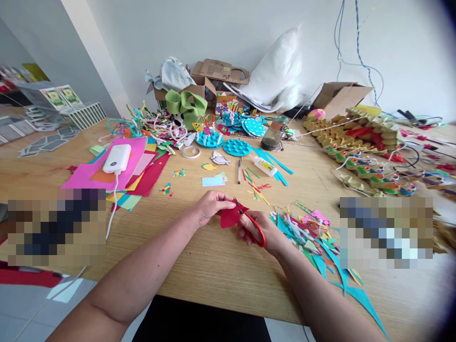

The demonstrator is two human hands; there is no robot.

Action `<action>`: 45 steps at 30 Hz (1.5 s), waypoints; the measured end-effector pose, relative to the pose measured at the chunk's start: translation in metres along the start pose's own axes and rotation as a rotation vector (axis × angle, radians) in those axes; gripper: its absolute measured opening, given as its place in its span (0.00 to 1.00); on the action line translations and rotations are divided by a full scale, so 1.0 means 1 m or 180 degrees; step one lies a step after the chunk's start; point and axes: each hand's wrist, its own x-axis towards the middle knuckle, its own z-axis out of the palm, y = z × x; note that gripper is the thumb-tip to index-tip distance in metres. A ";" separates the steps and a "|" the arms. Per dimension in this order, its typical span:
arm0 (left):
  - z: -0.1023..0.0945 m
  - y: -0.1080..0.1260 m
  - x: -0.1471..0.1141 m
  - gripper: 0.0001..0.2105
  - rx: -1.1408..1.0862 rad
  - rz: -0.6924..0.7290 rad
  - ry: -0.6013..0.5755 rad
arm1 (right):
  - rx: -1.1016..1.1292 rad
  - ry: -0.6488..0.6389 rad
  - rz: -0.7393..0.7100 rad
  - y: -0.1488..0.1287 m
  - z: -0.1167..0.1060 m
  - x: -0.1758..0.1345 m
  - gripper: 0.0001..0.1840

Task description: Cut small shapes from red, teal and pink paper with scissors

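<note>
Mid-frame, I see the left hand [213, 208] pinching red paper [230, 218] — likely light, easily creased, best held by its edge — and the right hand [268, 228] gripping scissors [262, 237].

We see a glass jar [274, 134] standing on the table [213, 270]. Behind the jar we find a bulging white plastic bag [278, 64]; right of it, a cardboard box [337, 100] and egg cartons [331, 140]. Left of it, well apart, we notice a white power bank [117, 157].
</note>
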 end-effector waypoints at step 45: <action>0.000 0.000 0.001 0.14 -0.0330 -0.0122 0.0008 | -0.0023 -0.0039 -0.0055 0.004 0.000 0.001 0.32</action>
